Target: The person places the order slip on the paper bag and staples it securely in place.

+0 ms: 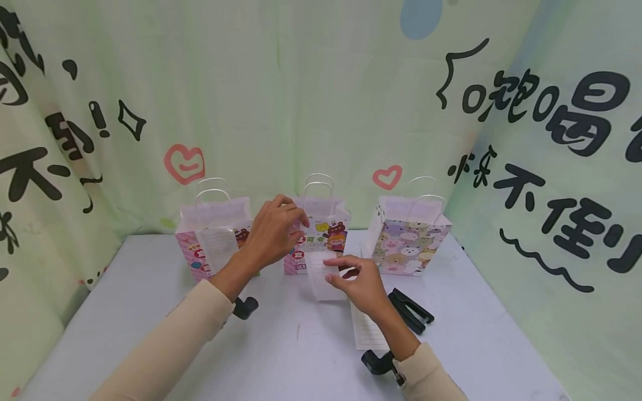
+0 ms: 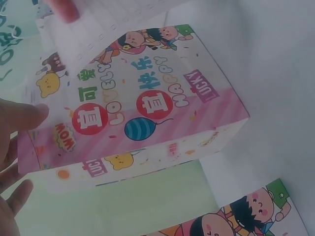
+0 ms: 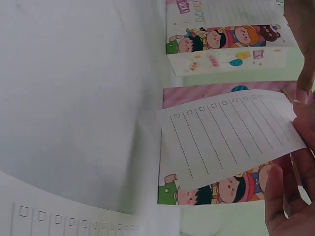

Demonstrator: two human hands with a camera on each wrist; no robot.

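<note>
The middle gift bag (image 1: 331,223), white and pink with cartoon figures, stands upright with two thin handles. At its upper left edge, my left hand (image 1: 276,231) grips it, thumb over the printed front (image 2: 138,88). Between the thumb and fingers of my right hand (image 1: 363,281) is a lined paper slip (image 3: 231,137) with small checkboxes. That slip hangs over the front of the middle bag, its lower end sticking out. The right fingers lie partly behind the slip. Whether the slip is fixed to the bag cannot be seen.
A similar bag (image 1: 193,256) on the left has a lined slip (image 1: 218,248) on its front. On the right stands a bag with animal faces (image 1: 408,248). A black stapler (image 1: 411,312) and another lined sheet (image 1: 368,331) lie near my right forearm. A curtain encloses the white table (image 1: 301,356).
</note>
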